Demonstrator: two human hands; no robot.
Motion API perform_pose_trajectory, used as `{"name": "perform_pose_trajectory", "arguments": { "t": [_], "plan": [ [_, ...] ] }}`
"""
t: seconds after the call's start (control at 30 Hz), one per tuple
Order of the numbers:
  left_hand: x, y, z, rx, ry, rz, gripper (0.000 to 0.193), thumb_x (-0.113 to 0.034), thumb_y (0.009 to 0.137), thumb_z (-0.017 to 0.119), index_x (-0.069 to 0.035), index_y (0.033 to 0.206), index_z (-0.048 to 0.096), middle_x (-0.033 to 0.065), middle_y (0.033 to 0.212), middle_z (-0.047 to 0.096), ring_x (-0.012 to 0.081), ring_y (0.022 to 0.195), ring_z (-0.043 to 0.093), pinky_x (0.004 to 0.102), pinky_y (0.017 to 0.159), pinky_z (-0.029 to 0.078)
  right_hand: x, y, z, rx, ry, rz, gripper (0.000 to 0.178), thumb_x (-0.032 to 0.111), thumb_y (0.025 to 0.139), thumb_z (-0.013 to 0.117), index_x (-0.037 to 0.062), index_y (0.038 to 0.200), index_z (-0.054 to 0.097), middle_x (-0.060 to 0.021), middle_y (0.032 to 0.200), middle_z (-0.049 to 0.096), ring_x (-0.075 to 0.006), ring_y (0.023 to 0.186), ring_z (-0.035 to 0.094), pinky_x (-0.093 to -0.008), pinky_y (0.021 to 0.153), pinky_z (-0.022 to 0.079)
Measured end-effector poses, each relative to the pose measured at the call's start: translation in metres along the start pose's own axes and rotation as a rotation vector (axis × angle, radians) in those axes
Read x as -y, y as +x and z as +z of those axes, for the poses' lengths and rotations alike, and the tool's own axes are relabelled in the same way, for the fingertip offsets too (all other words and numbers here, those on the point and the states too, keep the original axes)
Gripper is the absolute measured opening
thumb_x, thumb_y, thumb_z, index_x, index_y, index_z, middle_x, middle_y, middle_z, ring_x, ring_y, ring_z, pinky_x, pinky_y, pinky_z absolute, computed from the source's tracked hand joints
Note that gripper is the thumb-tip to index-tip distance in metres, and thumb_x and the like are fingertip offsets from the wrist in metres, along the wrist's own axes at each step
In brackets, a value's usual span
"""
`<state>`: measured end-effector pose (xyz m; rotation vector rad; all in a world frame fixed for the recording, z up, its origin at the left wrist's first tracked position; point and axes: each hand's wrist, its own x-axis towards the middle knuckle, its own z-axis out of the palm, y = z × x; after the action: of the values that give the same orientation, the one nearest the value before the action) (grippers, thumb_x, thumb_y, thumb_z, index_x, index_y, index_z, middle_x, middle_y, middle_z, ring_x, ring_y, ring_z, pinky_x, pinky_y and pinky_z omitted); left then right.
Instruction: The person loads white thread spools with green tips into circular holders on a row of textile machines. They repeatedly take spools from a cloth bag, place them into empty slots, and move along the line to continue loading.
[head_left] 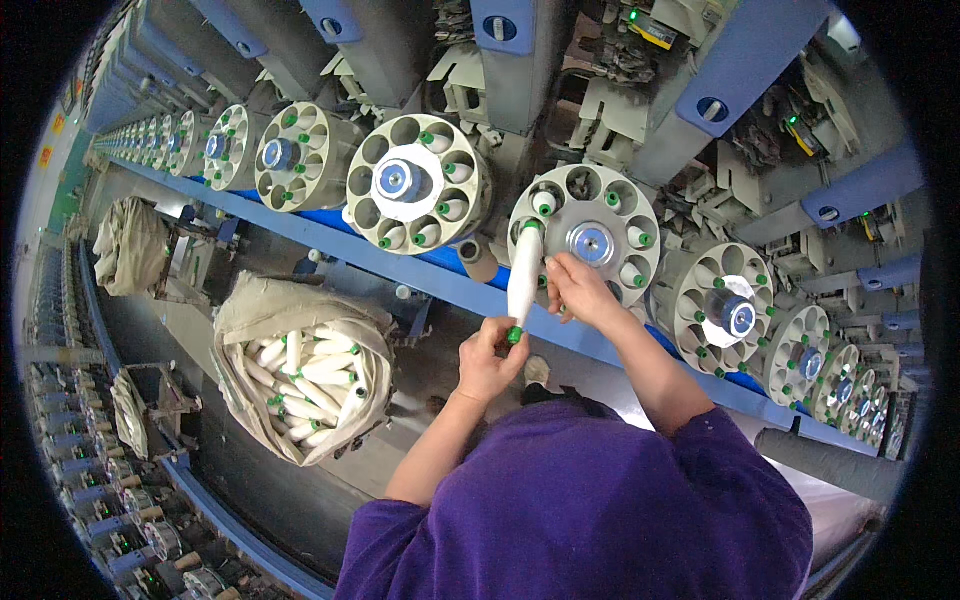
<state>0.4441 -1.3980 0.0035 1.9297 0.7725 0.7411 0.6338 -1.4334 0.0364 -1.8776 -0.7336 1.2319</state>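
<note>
In my left hand [490,358] is a yarn bobbin [524,275] wound with white yarn, held by its green lower end between thumb and fingers. The bobbin stands tilted, its upper end in front of the left rim of a round magazine [612,262]. Just right of the bobbin is my right hand [583,290], its fingers drawn together in a pinch. Whatever lies between those fingertips is too small to make out. Around the magazine's blue-and-silver hub, several pockets hold white bobbins with green tips. At least one upper pocket [583,183] shows no bobbin.
A beige cloth sack [232,380] full of white bobbins stands to my left. More round magazines line the blue rail, including one [372,160] left of my hands and one [700,300] to the right. A brown cone [478,260] sits by the rail. Blue-grey machine panels [700,100] rise behind.
</note>
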Motion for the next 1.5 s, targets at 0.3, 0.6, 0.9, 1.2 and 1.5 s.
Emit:
{"name": "perform_pose_trajectory", "arguments": {
  "t": [0.3,0.6,0.9,1.2,1.5],
  "plan": [
    [0.007,-0.028,0.016,-0.122,-0.030,-0.096,0.032,-0.015,0.076,0.069,-0.005,0.095,0.045,0.0113,0.070,0.063,0.0190,0.057,0.064,0.0296,0.054,0.050,0.010,0.028,0.022,-0.209,-0.566,-0.157,0.051,0.047,0.092,0.035,0.0038,0.094,0.063,-0.0217,0.078,0.063,-0.0347,0.066,0.063,-0.0429,0.056,0.049],
    [-0.008,-0.013,0.002,0.020,-0.756,-0.505,0.032,-0.009,0.084,0.058,-0.007,0.102,0.032,0.0125,0.070,0.062,0.0177,0.058,0.061,0.0290,0.053,0.050,-0.016,0.030,0.020,-0.280,-0.413,-0.275,0.028,0.029,0.093,0.042,0.0019,0.092,0.049,-0.0182,0.081,0.062,-0.0316,0.074,0.061,-0.0407,0.066,0.048],
    [-0.021,0.053,0.005,0.123,-1.154,-0.672,0.057,-0.043,0.093,0.043,-0.008,0.131,0.019,0.0184,0.091,0.061,0.0262,0.078,0.064,0.0337,0.065,0.052,0.002,-0.041,-0.018,-0.507,0.269,-0.556,0.032,0.035,0.096,0.040,0.0056,0.086,0.048,-0.0034,0.070,0.052,-0.0139,0.063,0.055,-0.0285,0.057,0.047],
    [0.138,-0.049,-0.064,-0.250,-0.128,-0.465,0.034,-0.016,0.082,0.059,-0.002,0.113,0.052,0.0098,0.093,0.062,0.0184,0.081,0.060,0.0303,0.073,0.047,0.017,0.015,-0.014,-0.696,-0.507,-0.755,0.025,0.013,0.083,0.061,0.0038,0.105,0.054,-0.0117,0.120,0.048,-0.0209,0.100,0.049,-0.0303,0.083,0.040],
    [0.273,-0.235,-0.307,-0.797,0.412,-0.961,0.019,-0.015,0.079,0.054,0.000,0.087,0.063,0.0168,0.080,0.064,0.0316,0.076,0.062,0.0379,0.072,0.048,0.007,0.059,0.333,0.550,-0.404,-0.406,0.019,0.018,0.084,0.059,0.0040,0.095,0.063,-0.0111,0.093,0.066,-0.0229,0.084,0.063,-0.0309,0.074,0.048]
  ]
}}
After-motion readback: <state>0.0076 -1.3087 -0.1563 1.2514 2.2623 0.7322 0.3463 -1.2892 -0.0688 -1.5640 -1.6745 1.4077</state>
